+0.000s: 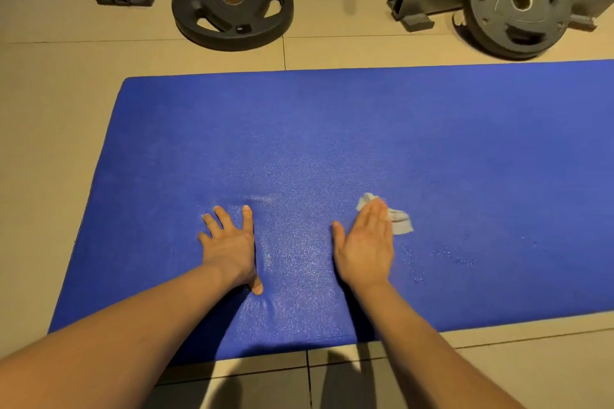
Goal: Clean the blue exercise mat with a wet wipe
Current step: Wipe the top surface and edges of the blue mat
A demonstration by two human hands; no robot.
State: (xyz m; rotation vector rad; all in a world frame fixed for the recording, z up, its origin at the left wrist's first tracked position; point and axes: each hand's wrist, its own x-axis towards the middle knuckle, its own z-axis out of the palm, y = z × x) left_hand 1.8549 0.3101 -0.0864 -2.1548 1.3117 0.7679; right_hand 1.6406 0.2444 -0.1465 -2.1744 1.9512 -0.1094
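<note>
Wiping the near strip of the mat, one hand bracing.

Your right hand (365, 242) lies flat on the wet wipe (400, 222), grip released, straight fingers pressing it onto the blue exercise mat (332, 126), which is spread on the tiled floor (50, 129). Your left hand (229, 242) is splayed just beside it, grip also released, pinning the foam. Spread your palm weight evenly, sweep in overlapping strokes towards the far side, which looks drier, and brace firmly so the mat doesn't ripple. Count: one mat, one wipe, two weight plates beyond the far edge, the left plate (232, 7) and the right plate (516, 7).
</note>
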